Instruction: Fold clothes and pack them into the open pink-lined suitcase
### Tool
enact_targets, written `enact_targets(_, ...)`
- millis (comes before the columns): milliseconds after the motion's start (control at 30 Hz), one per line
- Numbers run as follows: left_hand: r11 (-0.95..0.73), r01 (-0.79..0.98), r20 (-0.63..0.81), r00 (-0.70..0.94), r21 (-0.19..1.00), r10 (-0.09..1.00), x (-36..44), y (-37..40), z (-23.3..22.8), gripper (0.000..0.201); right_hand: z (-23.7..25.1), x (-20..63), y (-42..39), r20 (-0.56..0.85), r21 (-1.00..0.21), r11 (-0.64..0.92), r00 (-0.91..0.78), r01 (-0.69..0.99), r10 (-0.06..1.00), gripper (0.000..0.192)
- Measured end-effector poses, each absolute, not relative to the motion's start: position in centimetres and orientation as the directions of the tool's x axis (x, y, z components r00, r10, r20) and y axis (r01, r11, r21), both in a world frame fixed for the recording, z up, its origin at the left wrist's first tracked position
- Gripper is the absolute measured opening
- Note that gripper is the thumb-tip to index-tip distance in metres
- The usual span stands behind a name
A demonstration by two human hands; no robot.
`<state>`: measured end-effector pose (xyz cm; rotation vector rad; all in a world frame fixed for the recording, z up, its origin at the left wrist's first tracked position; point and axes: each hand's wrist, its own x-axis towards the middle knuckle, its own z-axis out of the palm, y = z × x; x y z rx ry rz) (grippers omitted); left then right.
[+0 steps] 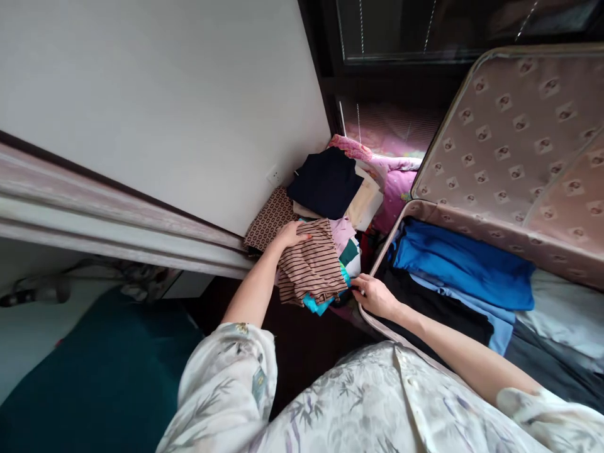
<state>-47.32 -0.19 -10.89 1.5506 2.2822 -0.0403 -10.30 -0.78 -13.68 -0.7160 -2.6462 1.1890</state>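
Room: dim corner with a white wall (155, 94) on the left, a dark window (425, 38) at the top and a bed with a pink quilt (396, 182) below it.
Left hand: the left hand (290, 234) reaches forward with the forearm stretched away from the body, palm down and fingers spread flat on the far edge of a striped shirt (311, 267); it presses rather than clenches.
Right hand: the right hand (375, 294) comes in from the right, arm bent at the elbow, fingers curled at the near right corner of the pile beside the teal cloth (317, 305); whether it actually grips cloth cannot be made out.
Striped shirt: brown with dark stripes, folded, on top of a pile of clothes between wall and suitcase; its long side runs from the left hand down toward the person, stripes running across.
Pile: a navy garment (325, 182) and a brown dotted cloth (268, 220) lie farther back.
Suitcase: an open suitcase (519, 145) stands just right of the pile, lid raised, with a blue garment (462, 261) folded inside.
Hidden: lower layers of the pile are covered; the suitcase is cut off at the right edge; floral sleeves (226, 377) cover the upper arms.
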Motion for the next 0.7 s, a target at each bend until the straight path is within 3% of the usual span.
enact_targets(133,0.402,0.915,-0.312,-0.39,-0.027,0.866,-47.6,-0.8,-9.1,0.052,-14.9,-7.1,-0.5,-0.149,-0.762,0.463,-0.82,0.452,0.553,0.024)
enact_targets(233,0.326,0.945,-0.307,-0.311,-0.001,0.9,-47.4,-1.1,-7.5,0.036,-15.3,-5.0,-0.1,-0.171,-0.769,0.413,-0.779,0.489,0.603,0.025)
enact_targets(367,0.274,0.884,-0.261,-0.183,0.378,0.948,-46.2,-1.2,-4.9,0.036,-15.6,-3.3,0.0,-0.166,-0.807,0.334,-0.729,0.487,0.664,0.026)
enact_targets(500,0.233,0.621,-0.236,-0.079,0.748,0.969,-43.0,-2.0,-0.6,0.035,-15.6,-2.8,0.1,-0.133,-0.874,0.278,-0.746,0.399,0.652,0.037)
enact_targets(600,0.22,0.383,-0.247,0.024,0.897,0.969,-39.2,-3.2,3.7,0.029,-14.7,-3.4,0.6,0.002,-0.927,0.282,-0.749,0.247,0.662,0.086)
enact_targets(700,0.215,0.195,-0.236,0.093,0.957,0.967,-35.2,-4.6,7.0,0.027,-12.3,-4.3,1.0,0.175,-0.95,0.308,-0.73,0.05,0.661,0.136)
